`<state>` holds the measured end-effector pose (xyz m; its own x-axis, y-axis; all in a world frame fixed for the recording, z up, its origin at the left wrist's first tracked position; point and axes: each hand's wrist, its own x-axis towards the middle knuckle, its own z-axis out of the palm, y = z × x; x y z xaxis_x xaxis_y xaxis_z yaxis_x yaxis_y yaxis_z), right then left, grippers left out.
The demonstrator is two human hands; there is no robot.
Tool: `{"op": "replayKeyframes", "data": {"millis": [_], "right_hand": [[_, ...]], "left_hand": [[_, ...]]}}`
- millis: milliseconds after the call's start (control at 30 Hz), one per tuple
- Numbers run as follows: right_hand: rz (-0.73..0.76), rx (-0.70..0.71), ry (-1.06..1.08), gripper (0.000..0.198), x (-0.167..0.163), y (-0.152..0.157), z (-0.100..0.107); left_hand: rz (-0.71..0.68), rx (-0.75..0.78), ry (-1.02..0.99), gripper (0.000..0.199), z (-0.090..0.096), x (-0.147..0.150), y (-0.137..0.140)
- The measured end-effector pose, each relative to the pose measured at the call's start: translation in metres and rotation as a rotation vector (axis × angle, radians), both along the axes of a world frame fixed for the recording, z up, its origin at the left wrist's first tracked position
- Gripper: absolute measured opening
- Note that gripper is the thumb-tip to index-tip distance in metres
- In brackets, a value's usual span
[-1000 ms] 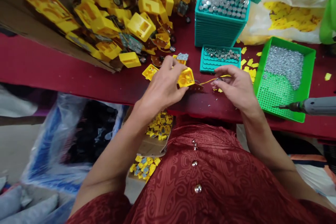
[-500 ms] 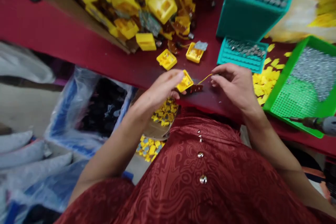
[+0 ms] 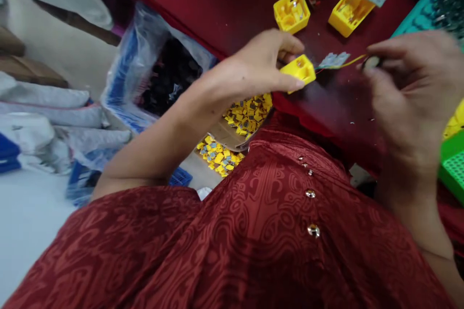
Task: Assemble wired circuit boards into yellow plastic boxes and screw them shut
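Observation:
Between the thumb and fingers of my left hand (image 3: pixel 259 65) is a small open yellow plastic case (image 3: pixel 303 70), tilted above the table. My right hand (image 3: pixel 416 75), partly blurred, pinches a small round dark-rimmed part (image 3: pixel 372 62) with a pale face. A yellow wire (image 3: pixel 354 62) runs from that part toward the case. By the wire is a pale grey translucent plate (image 3: pixel 334 60); whether it touches the table I cannot tell. Just beyond my hands lie two more open cases, a yellow case (image 3: pixel 292 11) and a yellow case with wires (image 3: pixel 350 12).
The red table (image 3: pixel 203 7) carries a teal tray (image 3: pixel 413 17) of small metal parts and a green perforated basket (image 3: pixel 455 166) at right. Below the left edge stand a plastic-lined blue crate (image 3: pixel 123 75) of black parts and a cardboard box (image 3: pixel 234 141) of yellow pieces.
The view has come closer and shifted. My left hand still holds the yellow case, now turned differently. The round part at my right fingertips and the grey plate now show; the brown board beside the case does not.

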<state>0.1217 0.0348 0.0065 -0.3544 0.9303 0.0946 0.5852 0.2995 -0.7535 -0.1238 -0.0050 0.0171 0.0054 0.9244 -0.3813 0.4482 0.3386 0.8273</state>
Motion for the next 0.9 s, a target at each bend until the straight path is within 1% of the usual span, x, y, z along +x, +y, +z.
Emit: {"op": "replayKeyframes", "data": {"millis": [33, 67, 133, 167, 267, 367, 433, 500, 600, 667, 733, 767, 833, 900], "right_hand": [[0.017, 0.073, -0.064, 0.024, 0.0, -0.007, -0.006], [0.031, 0.131, -0.112, 0.023, 0.0, -0.015, -0.013], [0.066, 0.189, -0.193, 0.023, 0.003, -0.026, -0.028], [0.045, 0.193, -0.227, 0.022, 0.005, -0.03, -0.035], [0.002, 0.245, -0.254, 0.026, 0.013, -0.036, -0.047], [-0.014, 0.268, -0.226, 0.027, 0.016, -0.038, -0.048], [-0.026, 0.271, -0.227, 0.02, 0.014, -0.039, -0.047], [-0.046, 0.279, -0.275, 0.017, 0.01, -0.04, -0.047], [-0.048, 0.275, -0.396, 0.022, 0.003, -0.04, -0.042], [-0.006, 0.248, -0.46, 0.025, -0.001, -0.039, -0.037], [0.039, 0.208, -0.505, 0.026, -0.003, -0.036, -0.031], [0.054, 0.182, -0.52, 0.026, -0.003, -0.035, -0.029], [0.068, 0.13, -0.526, 0.026, -0.003, -0.033, -0.025], [0.059, 0.079, -0.511, 0.026, -0.001, -0.03, -0.022]], "left_hand": [[-0.042, 0.048, 0.09, 0.054, -0.005, -0.001, -0.005], [-0.104, 0.098, 0.172, 0.049, -0.008, -0.002, -0.009], [-0.192, 0.173, 0.316, 0.046, -0.009, -0.003, -0.015], [-0.199, 0.209, 0.366, 0.045, -0.007, -0.002, -0.017], [-0.253, 0.21, 0.388, 0.038, 0.0, 0.0, -0.018], [-0.231, 0.119, 0.339, 0.042, 0.005, 0.003, -0.018], [-0.184, 0.066, 0.274, 0.046, 0.005, 0.003, -0.018], [-0.145, 0.013, 0.183, 0.046, 0.004, 0.004, -0.017], [-0.075, -0.122, -0.027, 0.044, 0.007, 0.005, -0.016], [-0.006, -0.278, -0.24, 0.044, 0.009, 0.007, -0.015], [0.07, -0.463, -0.458, 0.048, 0.012, 0.008, -0.016], [0.087, -0.564, -0.548, 0.05, 0.013, 0.009, -0.017], [0.12, -0.697, -0.667, 0.052, 0.014, 0.013, -0.022], [0.142, -0.777, -0.74, 0.052, 0.014, 0.019, -0.028]]}}
